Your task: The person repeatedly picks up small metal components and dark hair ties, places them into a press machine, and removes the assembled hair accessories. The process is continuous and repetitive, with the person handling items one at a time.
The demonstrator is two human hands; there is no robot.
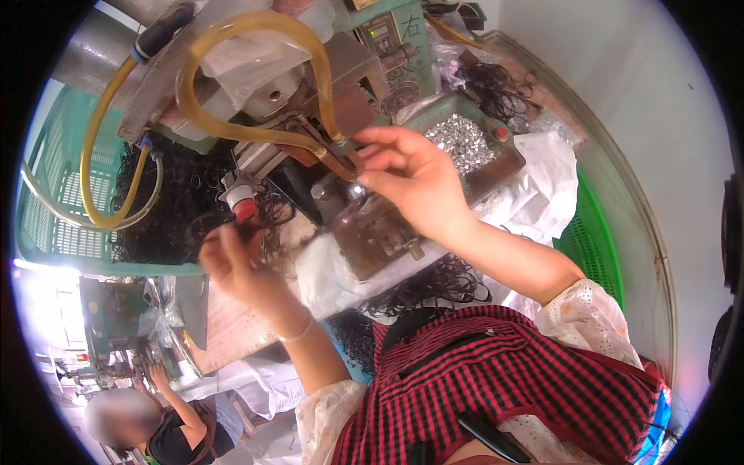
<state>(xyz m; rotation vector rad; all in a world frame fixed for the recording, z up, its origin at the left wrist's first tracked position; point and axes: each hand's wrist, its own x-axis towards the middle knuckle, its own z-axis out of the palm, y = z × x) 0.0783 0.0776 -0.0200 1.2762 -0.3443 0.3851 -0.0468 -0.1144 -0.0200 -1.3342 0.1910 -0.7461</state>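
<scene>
Yellow translucent tubing (323, 84) loops beyond the bare hands (416, 180).

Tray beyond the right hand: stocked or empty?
Stocked: many small silvery pieces lie heaped in the tray. How deep they go, I cannot tell.

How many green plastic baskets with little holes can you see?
2. One pale teal-green plastic basket is at the picture's left; one bright green, curved plastic basket is at the right, partly covered. Others could be hidden.
</scene>
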